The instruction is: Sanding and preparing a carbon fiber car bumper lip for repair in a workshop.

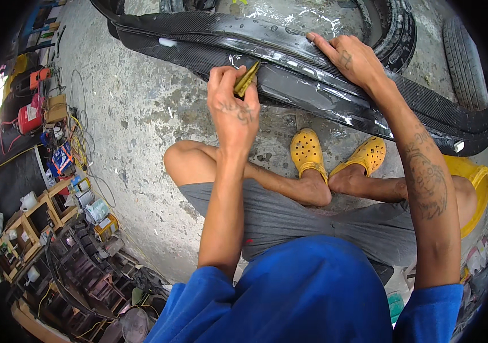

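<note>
Concrete floor (141, 114), left hand (233, 108) gripping folded olive sandpaper (246, 80) against black panel (312, 74).

blue-orange box (61, 160) | left shelf (cluttered) | labelled tins (96, 210) just below

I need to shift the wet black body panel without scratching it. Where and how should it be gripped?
Grip the long black panel along its near edge, coming from the sitter's side, probably one hand toward each end. It lies flat, long, narrow and wet, so a single mid-grip would likely slip or tip. The right hand already presses on top; the left hand holds a folded yellowish sanding pad.
</note>
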Tool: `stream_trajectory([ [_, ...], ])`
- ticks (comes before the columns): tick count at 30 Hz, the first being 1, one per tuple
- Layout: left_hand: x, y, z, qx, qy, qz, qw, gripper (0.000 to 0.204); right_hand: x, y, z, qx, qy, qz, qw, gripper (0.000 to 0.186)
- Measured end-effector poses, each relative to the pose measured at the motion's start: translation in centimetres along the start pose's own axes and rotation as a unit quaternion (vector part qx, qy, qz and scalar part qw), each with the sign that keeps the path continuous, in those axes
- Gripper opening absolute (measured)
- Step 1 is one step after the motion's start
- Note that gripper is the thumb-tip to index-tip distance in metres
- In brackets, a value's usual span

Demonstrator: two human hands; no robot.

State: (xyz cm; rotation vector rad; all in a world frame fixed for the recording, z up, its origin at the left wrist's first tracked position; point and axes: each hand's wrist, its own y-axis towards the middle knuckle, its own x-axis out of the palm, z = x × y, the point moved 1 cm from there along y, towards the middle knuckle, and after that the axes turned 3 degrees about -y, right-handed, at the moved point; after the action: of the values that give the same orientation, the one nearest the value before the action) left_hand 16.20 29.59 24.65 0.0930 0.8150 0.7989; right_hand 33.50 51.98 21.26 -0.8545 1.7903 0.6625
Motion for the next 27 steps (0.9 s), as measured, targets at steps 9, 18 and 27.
stream_trajectory([
  [9,0.5,-0.6,1.0,0.0,-0.008,-0.016,1.0,0.014,0.6,0.4,1.2,0.0,-0.043,-0.1,0.994,0.037],
  [18,0.6,-1.0,1.8,-0.01,-0.004,-0.004,1.0,0.014,-0.5,0.2,-0.2,0.077,0.041,-0.056,0.995,0.078],
  [27,0.9,-1.2,2.7,0.015,0.007,-0.056,0.998,0.016,0.1,0.1,-0.3,0.057,0.017,-0.066,0.996,0.077],
])
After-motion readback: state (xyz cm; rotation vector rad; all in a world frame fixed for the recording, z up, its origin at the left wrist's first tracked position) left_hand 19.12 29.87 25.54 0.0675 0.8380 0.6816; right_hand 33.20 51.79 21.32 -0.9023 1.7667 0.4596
